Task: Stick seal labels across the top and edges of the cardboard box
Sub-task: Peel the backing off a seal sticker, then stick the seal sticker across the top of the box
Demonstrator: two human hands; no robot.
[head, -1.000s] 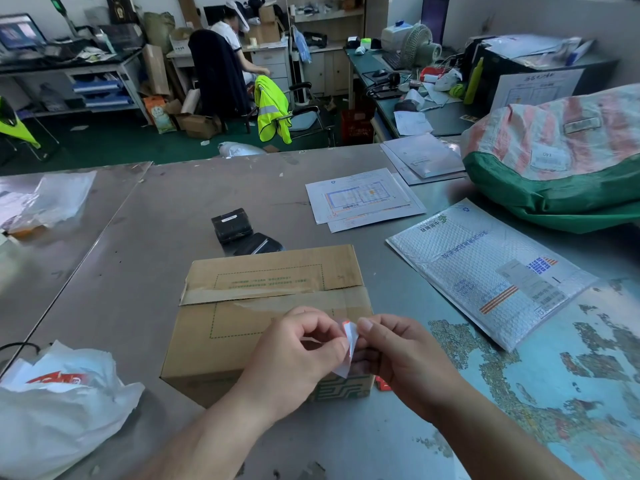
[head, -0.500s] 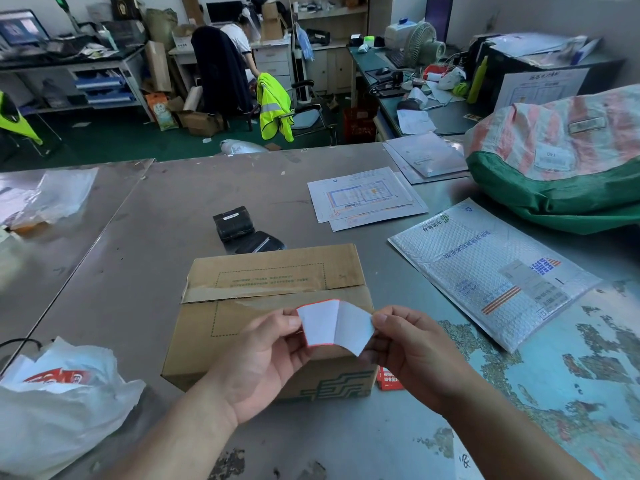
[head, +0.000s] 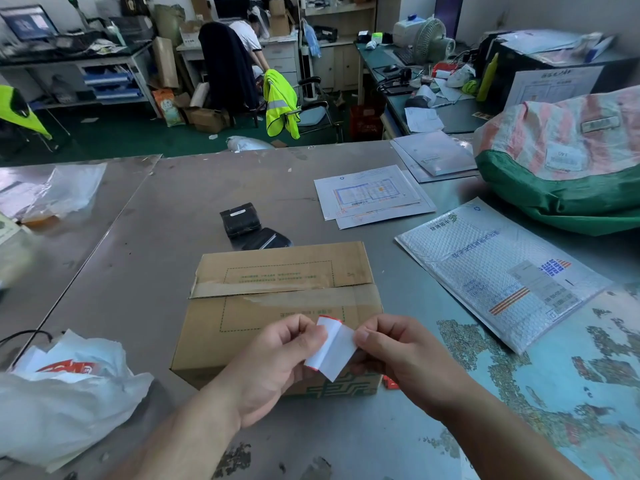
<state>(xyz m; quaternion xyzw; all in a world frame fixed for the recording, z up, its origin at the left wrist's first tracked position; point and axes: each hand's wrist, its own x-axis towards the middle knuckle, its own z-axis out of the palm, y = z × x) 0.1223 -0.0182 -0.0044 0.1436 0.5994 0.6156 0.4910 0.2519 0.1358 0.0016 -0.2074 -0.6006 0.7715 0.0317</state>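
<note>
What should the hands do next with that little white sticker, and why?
Probably lower the seal label onto the cardboard box top, across its taped seam. The left hand and right hand both pinch it over the box's near edge, and no label shows on the box yet.

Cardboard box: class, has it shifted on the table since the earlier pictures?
No. The cardboard box sits just in front of the black device, as before.

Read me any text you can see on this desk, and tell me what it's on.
"中国邮政", rotated, on the bubble mailer; the rest too small.
Green print on the cardboard box: too small.
Red logo on the plastic bag: creased, unreadable.
</note>
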